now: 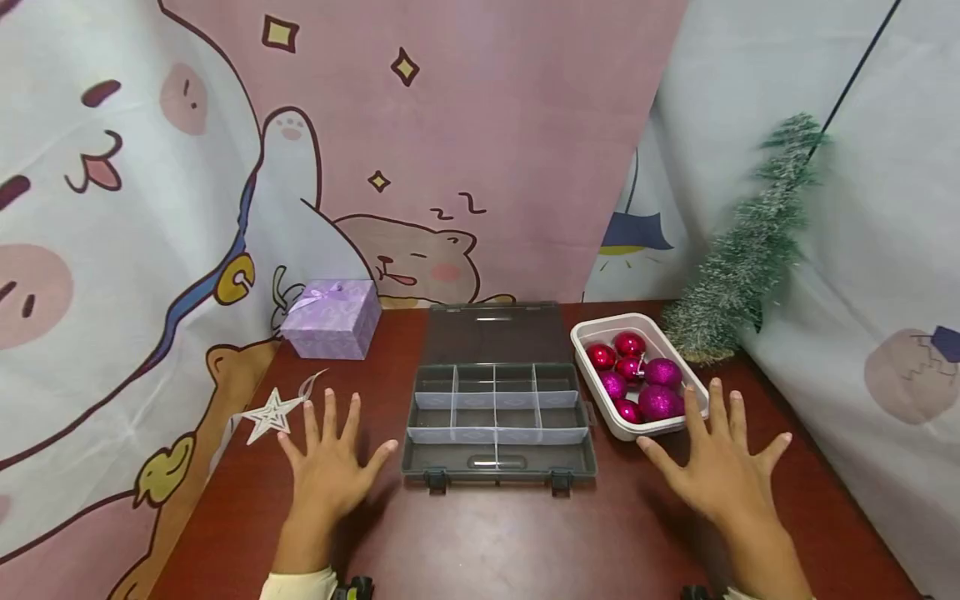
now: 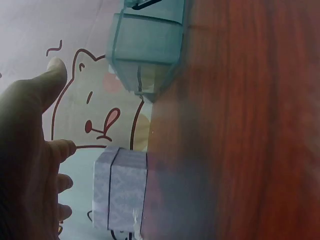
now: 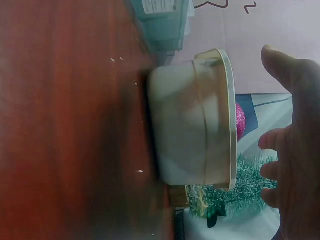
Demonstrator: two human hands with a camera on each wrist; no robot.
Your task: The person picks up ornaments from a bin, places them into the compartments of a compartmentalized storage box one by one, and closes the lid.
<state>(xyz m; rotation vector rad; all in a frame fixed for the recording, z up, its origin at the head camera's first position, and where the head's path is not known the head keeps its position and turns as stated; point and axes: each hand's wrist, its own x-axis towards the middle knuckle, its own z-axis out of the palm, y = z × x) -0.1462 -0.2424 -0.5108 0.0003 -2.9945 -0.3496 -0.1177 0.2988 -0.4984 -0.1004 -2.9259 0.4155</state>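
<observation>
My left hand (image 1: 330, 467) is spread with straight fingers over the table's left part, holding nothing. Close by its fingertips lies a white star ornament (image 1: 273, 414) with a ribbon loop. My right hand (image 1: 723, 467) is spread too, its fingertips near the front right corner of a white plastic tub (image 1: 624, 429). Several shiny and glittery red and magenta baubles (image 1: 661, 402) sit in the tub. Between the hands stands a grey see-through organizer box (image 1: 498, 479), lid (image 1: 491, 337) folded back, with white dividers and bare compartments.
A lilac gift box (image 1: 330, 321) with a bow stands at the back left. At the back right, a small frosted Christmas tree (image 1: 750, 242) leans near the cloth. Printed cloth walls (image 1: 525, 125) enclose the brown table (image 1: 495, 542) at the back and sides.
</observation>
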